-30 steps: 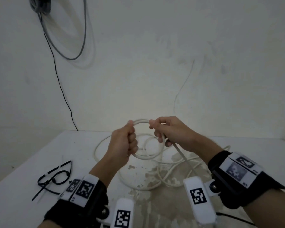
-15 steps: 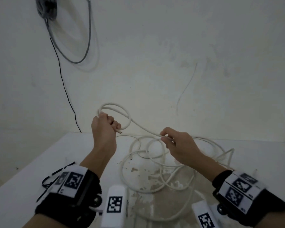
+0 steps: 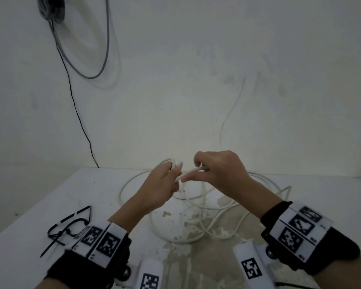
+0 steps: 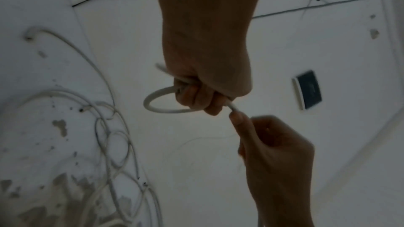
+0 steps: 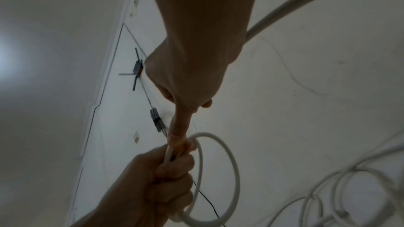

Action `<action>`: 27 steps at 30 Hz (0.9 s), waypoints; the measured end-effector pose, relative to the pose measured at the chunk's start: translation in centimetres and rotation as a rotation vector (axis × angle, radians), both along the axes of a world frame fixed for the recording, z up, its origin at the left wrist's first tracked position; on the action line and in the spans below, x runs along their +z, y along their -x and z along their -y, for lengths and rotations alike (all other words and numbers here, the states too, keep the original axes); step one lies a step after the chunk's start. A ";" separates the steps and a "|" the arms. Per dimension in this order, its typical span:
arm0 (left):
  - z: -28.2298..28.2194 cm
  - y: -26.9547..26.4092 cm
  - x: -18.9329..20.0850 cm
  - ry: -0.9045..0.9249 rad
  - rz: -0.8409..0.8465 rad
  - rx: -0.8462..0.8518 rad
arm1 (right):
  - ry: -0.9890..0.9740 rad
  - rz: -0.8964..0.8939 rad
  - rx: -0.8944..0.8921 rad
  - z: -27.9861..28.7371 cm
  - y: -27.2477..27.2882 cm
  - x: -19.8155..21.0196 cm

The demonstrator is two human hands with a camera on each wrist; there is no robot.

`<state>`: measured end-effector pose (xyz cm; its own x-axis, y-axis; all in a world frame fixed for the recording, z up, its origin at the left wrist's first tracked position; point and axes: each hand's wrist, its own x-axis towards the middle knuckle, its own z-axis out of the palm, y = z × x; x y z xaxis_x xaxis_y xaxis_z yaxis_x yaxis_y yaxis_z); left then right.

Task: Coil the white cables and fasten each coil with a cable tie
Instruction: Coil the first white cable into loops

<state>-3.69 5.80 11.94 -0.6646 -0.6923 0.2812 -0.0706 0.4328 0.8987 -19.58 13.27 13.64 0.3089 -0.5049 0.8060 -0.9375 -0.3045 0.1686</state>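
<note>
I've got both hands up over the desk (image 3: 40, 205), nearly knuckle to knuckle. Left hand (image 3: 161, 184) is a closed fist, grip wrapped around a small loop of the white cable (image 4: 157, 108); left wrist view shows the loop sticking out of the fist on one side and a short run of cable leaving the other side toward the right hand (image 3: 219, 174). Right grip is pinching that run between thumb and curled forefinger, just beside the left fist. Right wrist view shows the held loop (image 5: 218, 179) hanging below the left fist, and a thick blurred length of cable passing close to the camera at top right. Rest of the cable lies in loose overlapping loops (image 3: 196, 215) on the desk under and beyond the hands, over a patch of worn, flaking surface. Black cable ties (image 3: 67, 228) sit in a small heap on the desk to the left, well apart from the cable, none in hand. Thin black wire (image 3: 75, 105) runs down the wall behind to the desk's back edge
</note>
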 end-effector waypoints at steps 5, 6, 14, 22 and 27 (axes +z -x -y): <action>1.3 -1.6 1.3 -0.192 -0.108 -0.103 | -0.027 -0.098 -0.131 -0.1 2.1 -0.8; 1.6 -2.1 1.6 -0.235 -0.128 -0.139 | -0.030 -0.077 -0.173 -0.4 2.9 -1.1; 0.2 -2.2 2.2 -0.713 -0.304 -0.359 | -0.732 1.051 0.161 -1.6 1.4 -0.7; 0.7 -0.9 -0.3 -0.952 -0.693 -0.598 | -0.807 1.415 0.277 -0.6 -2.2 -0.5; 1.4 -0.8 -1.6 -1.037 -0.733 -0.810 | -0.765 1.807 0.568 -0.5 -2.9 -0.1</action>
